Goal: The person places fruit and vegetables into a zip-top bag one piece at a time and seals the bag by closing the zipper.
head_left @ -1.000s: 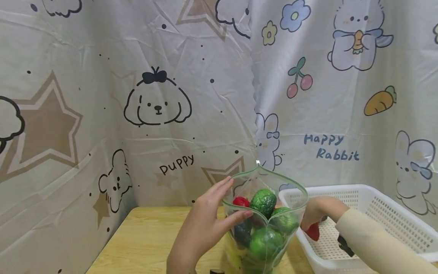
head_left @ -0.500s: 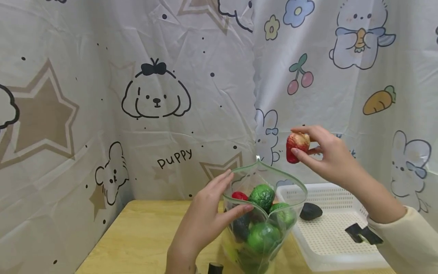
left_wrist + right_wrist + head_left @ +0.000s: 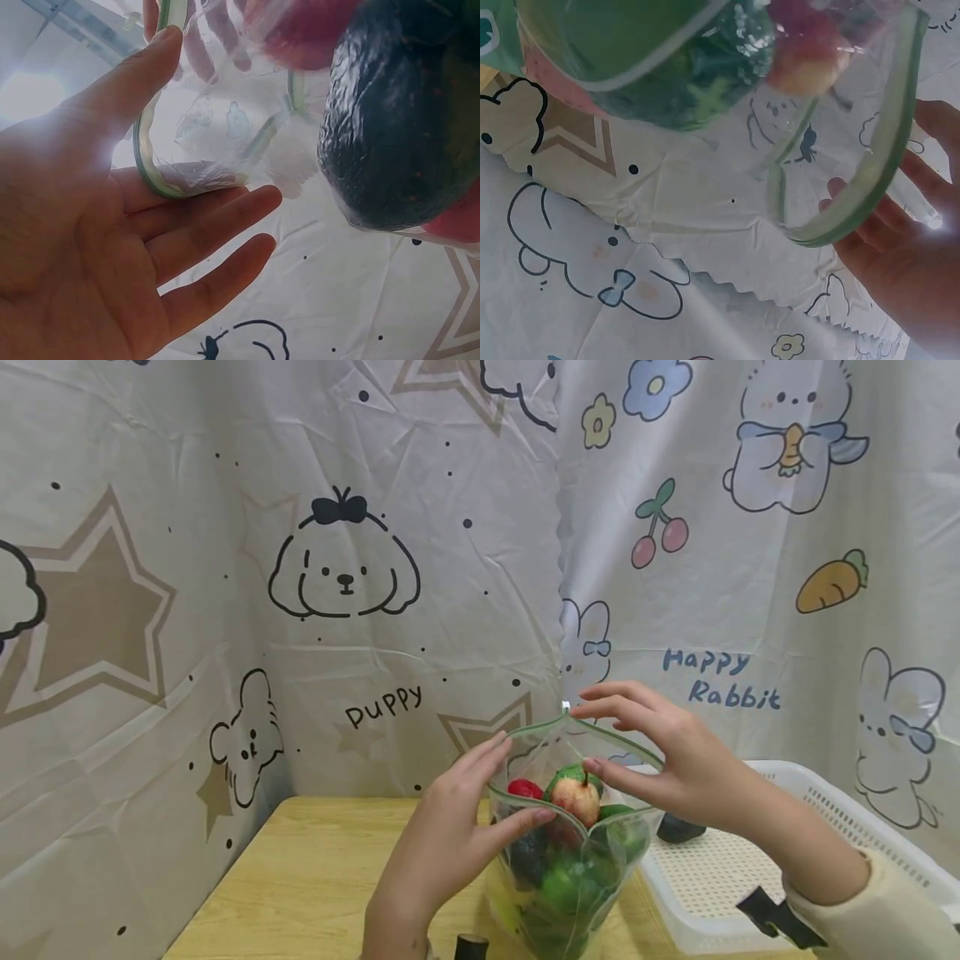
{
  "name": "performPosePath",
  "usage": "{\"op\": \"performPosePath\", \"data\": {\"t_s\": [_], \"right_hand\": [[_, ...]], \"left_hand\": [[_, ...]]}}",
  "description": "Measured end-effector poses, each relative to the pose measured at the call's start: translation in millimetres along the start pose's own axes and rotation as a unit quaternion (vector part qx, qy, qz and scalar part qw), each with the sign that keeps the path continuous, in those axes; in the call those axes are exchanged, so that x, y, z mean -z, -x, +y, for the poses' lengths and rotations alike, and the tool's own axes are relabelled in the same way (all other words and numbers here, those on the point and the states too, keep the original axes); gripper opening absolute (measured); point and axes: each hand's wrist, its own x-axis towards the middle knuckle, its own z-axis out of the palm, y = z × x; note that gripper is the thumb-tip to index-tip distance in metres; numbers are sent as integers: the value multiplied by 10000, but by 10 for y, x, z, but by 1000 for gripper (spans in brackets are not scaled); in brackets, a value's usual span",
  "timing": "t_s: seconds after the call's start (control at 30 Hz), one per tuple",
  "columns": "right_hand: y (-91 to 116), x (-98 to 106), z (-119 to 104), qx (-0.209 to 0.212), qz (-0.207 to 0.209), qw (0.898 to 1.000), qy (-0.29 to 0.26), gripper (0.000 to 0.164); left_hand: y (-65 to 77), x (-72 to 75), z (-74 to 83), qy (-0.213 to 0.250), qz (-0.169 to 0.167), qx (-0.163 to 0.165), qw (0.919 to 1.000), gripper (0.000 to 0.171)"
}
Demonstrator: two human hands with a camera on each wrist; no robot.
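A clear zip bag point(image 3: 534, 745) with a green rim stands open on the table. My left hand point(image 3: 442, 835) steadies its left side, thumb along the front rim and fingers nearly straight along the left edge. My right hand point(image 3: 678, 756) is over the bag's right rim, its fingers spread and holding nothing. Just below its thumb, a red-and-yellow apple-like fruit point(image 3: 576, 800) with a stem lies on top of the contents. Around it are a red fruit point(image 3: 525, 788), several green fruits point(image 3: 577, 885) and a dark avocado-like fruit point(image 3: 397, 127), seen through the plastic in the left wrist view.
To the right of the bag stands a white perforated basket point(image 3: 708, 937) with a dark oval fruit point(image 3: 680, 829) in it. The wooden table point(image 3: 315, 868) extends to the left. A printed curtain point(image 3: 420, 643) hangs behind. A small black cylinder point(image 3: 471, 947) shows at the bottom edge.
My right hand lifted the red-and-yellow fruit from the basket, carried it left over the bag and let it go inside. The left hand stayed at the rim.
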Motion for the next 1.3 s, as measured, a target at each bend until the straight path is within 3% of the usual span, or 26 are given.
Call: {"op": "performPosePath", "data": {"t_s": [0.37, 0.67, 0.87, 1.03, 1.13, 1.23, 1.3], "right_hand": [[61, -21, 44, -43, 63, 9999, 149, 30], [119, 56, 161, -245, 484, 9974, 466, 28], [130, 120, 334, -230, 1240, 9851, 1171, 22], [233, 80, 744, -637, 1700, 9715, 1527, 13], [354, -20, 1064, -1343, 1401, 9707, 1417, 12], [483, -152, 1392, -2040, 545, 9696, 1236, 14], [572, -250, 1603, -2274, -112, 9669, 1154, 14]], "left_hand": [[-2, 5, -26, 40, 16, -116, 9999, 76], [-1, 1, -29, 10, 68, -142, 9999, 76], [-1, 4, -26, 1, 72, -115, 9999, 75], [-1, 9, -19, 38, 4, -58, 10000, 76], [1, 12, -12, 50, -37, -26, 10000, 76], [2, 13, -5, 50, -60, 19, 10000, 76], [4, 10, -2, 39, -80, 48, 9999, 77]]}}
